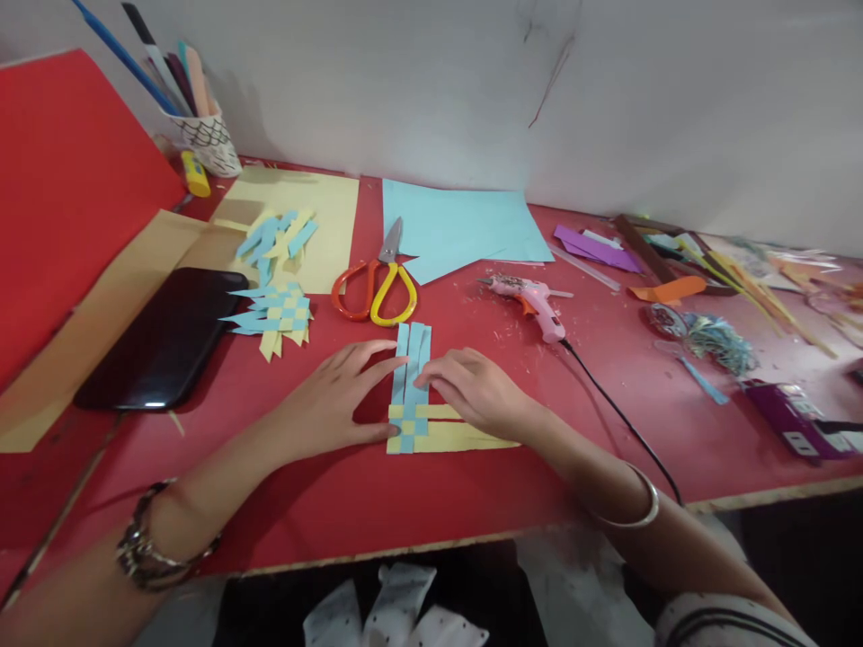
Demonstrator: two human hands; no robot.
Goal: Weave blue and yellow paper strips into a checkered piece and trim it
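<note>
On the red table in front of me lies a small paper weave, light blue paper strips running up and yellow paper strips running right, with a checkered corner where they cross. My left hand is spread open at its left side, thumb against the checkered corner and fingertips at the blue strips. From the right, my right hand has its fingers curled and closed at the right blue strip, lying over part of the yellow strips. Beyond the weave are scissors with one red and one yellow handle.
A finished-looking woven piece and a black phone lie left. Behind are loose strips, a blue sheet and a pen cup. Rightward lie a pink glue gun with its cord and a purple power strip.
</note>
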